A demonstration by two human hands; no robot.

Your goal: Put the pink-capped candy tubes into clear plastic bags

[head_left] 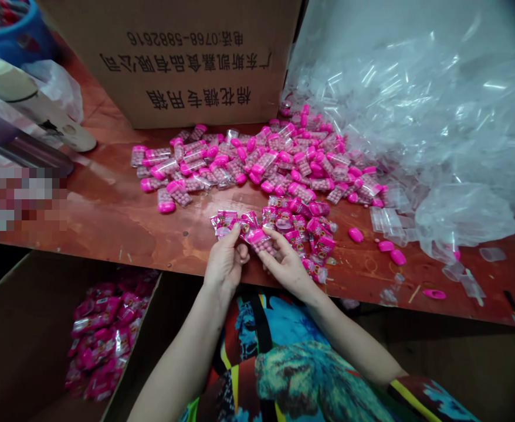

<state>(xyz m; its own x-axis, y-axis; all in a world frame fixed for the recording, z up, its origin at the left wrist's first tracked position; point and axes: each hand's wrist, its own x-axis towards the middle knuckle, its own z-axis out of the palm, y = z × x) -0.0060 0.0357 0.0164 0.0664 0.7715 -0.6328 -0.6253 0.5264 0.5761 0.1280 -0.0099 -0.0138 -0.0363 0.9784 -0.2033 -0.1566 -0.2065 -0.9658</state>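
Between the thumb and fingers of my right hand (288, 266) is a small clear candy box (267, 246) with a pink cap and pink candy balls inside. My left hand (226, 258) is closed with the thumb up, right beside the box's cap. A printed pink wrapper (247, 220) lies at that thumb; whether the fingers pinch it is hard to see. More printed pink sleeves (299, 225) are heaped just past my right hand. Beyond them spreads a large pile of filled candy boxes (257, 158) with pink caps.
A cardboard carton (173, 70) stands behind the pile. Clear empty boxes and plastic film (407, 117) fill the right. Loose pink caps (398, 257) lie nearby. At left are a white bottle (59, 123) and blue bucket (24, 35). An open box (11, 328) below holds pink packs (103, 340).
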